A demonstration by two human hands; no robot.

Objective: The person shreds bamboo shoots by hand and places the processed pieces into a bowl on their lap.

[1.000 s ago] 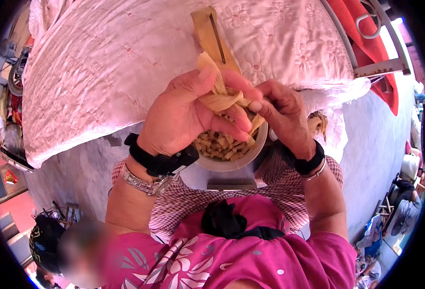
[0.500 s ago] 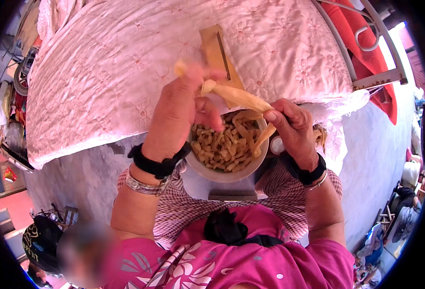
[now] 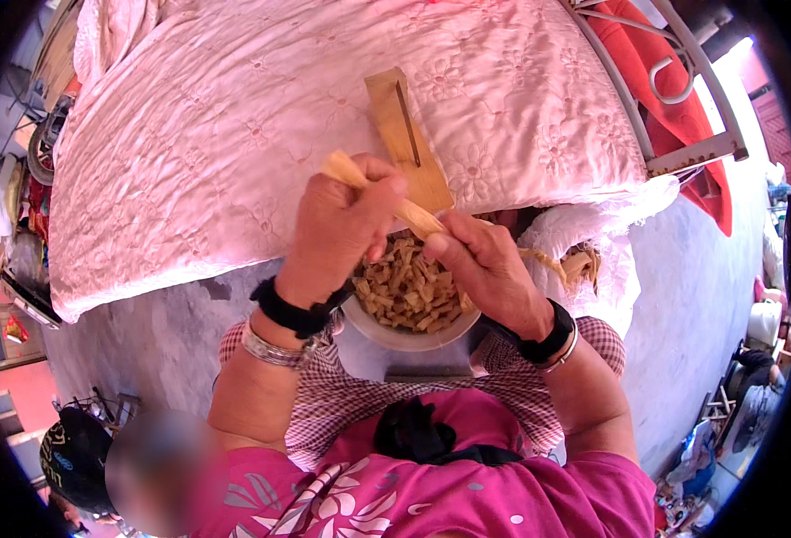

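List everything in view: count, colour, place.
Strip: one, tan, centre
Bowl: one, whitish, below strip
Cut pieces: many, tan, in bowl
Bedspread: one, pink, top
Board: one, yellowish, on bedspread
Bag: one, white, right of bowl
Bagged strips: several, tan, in bag
Frame: one, grey, upper right
Cloth: one, red, beside frame
Floor: one, grey, both sides
Cap: one, black, lower left
Clutter: many, mixed colours, sides
Shirt: one, magenta, bottom
Checked garment: one, reddish, below bowl
Wristbands: two, black, wrists
Bracelets: at least two, silver, wrists
Left hand: one, on strip
Right hand: one, on strip
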